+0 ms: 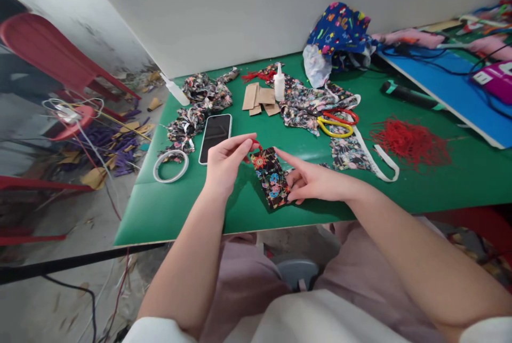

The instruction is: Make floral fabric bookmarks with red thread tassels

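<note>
A small rectangular piece covered in black floral fabric (pixel 270 178) is held just above the green table (pixel 192 209). My right hand (pixel 310 178) grips its right edge, thumb and curled fingers at the lower side, index finger stretched along the top corner. At the upper left corner, the thumb and fingertips of my left hand (pixel 230 159) pinch a short red cord (pixel 256 144). How the cord joins the fabric piece is too small to tell.
Behind my hands lie a phone (pixel 216 132), a tape roll (pixel 170 166), brown card pieces (pixel 260 98), glue bottles (pixel 279 84) and scissors (pixel 336 123) on floral cloth. Red threads (pixel 412 142) are heaped at right, near a blue board (pixel 452 87). A red chair (pixel 60 55) stands left.
</note>
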Demonstrator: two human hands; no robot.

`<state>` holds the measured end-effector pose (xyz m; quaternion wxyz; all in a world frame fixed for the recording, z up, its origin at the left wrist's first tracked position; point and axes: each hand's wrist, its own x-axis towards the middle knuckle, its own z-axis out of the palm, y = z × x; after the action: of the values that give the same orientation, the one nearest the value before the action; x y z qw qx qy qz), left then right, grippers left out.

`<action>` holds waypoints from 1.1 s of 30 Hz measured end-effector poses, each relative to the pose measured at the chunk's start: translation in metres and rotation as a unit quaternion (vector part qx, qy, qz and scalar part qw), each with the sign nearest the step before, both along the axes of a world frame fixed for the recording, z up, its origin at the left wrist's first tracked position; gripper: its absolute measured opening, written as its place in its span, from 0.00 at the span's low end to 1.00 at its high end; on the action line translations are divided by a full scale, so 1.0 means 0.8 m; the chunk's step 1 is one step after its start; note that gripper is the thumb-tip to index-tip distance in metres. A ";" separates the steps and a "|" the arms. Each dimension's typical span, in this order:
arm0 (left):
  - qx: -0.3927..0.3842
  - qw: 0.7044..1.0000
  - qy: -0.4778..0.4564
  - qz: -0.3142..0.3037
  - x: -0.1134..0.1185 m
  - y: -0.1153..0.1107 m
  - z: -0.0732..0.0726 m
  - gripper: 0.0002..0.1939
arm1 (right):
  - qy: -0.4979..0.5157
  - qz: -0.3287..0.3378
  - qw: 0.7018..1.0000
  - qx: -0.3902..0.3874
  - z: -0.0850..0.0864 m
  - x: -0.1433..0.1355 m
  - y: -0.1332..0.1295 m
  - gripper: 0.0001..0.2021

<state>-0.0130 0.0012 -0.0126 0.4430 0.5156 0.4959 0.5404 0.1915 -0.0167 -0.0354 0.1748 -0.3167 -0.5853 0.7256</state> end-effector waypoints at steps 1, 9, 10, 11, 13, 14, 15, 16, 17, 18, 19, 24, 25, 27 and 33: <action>-0.001 1.000 0.001 0.001 0.000 0.000 0.000 0.12 | 0.000 0.003 1.000 0.005 0.002 0.003 0.002 0.49; 0.003 1.000 -0.002 0.001 -0.001 -0.001 -0.001 0.10 | -0.033 -0.128 0.988 0.074 0.024 0.051 0.021 0.48; 0.001 1.000 -0.001 -0.001 -0.002 -0.001 -0.002 0.11 | -0.035 -0.147 0.985 0.082 0.026 0.056 0.023 0.47; -0.003 1.000 0.001 -0.004 -0.002 -0.001 -0.002 0.11 | -0.038 -0.163 0.982 0.088 0.028 0.059 0.024 0.47; -0.012 1.000 0.012 -0.009 -0.002 -0.002 -0.002 0.12 | -0.046 -0.192 0.975 0.102 0.029 0.065 0.027 0.46; -0.016 1.000 0.018 -0.013 -0.001 -0.002 -0.002 0.12 | -0.050 -0.209 0.970 0.113 0.029 0.066 0.028 0.45; -0.019 0.999 0.024 -0.019 -0.001 -0.003 -0.002 0.12 | -0.054 -0.227 0.965 0.124 0.029 0.067 0.029 0.44; -0.024 0.999 0.032 -0.029 -0.001 -0.003 -0.002 0.12 | -0.058 -0.246 0.958 0.136 0.028 0.068 0.031 0.43; -0.030 0.998 0.040 -0.041 -0.001 -0.004 -0.003 0.12 | -0.062 -0.267 0.950 0.149 0.028 0.068 0.032 0.42; -0.038 0.997 0.049 -0.056 -0.001 -0.004 -0.003 0.12 | -0.066 -0.287 0.942 0.161 0.027 0.068 0.033 0.41; -0.047 0.994 0.061 -0.072 0.000 -0.005 -0.003 0.12 | -0.070 -0.305 0.934 0.170 0.026 0.067 0.034 0.39; -0.101 0.973 0.134 -0.160 0.002 -0.009 -0.004 0.12 | -0.056 -0.361 0.912 0.185 0.025 0.067 0.038 0.35; -0.109 0.967 0.148 -0.178 0.004 -0.010 -0.004 0.12 | -0.050 -0.365 0.911 0.183 0.025 0.067 0.039 0.35; -0.116 0.954 0.173 -0.215 0.008 -0.013 -0.004 0.12 | -0.046 -0.371 0.910 0.178 0.026 0.067 0.040 0.35; -0.117 0.925 0.193 -0.305 0.025 -0.027 -0.008 0.11 | -0.106 -0.397 0.891 0.192 0.027 0.068 0.040 0.35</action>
<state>0.0071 -0.0202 -0.0193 0.5396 0.6806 0.4503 0.2069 0.2459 0.0150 -0.0134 0.4426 -0.5579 -0.5539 0.4313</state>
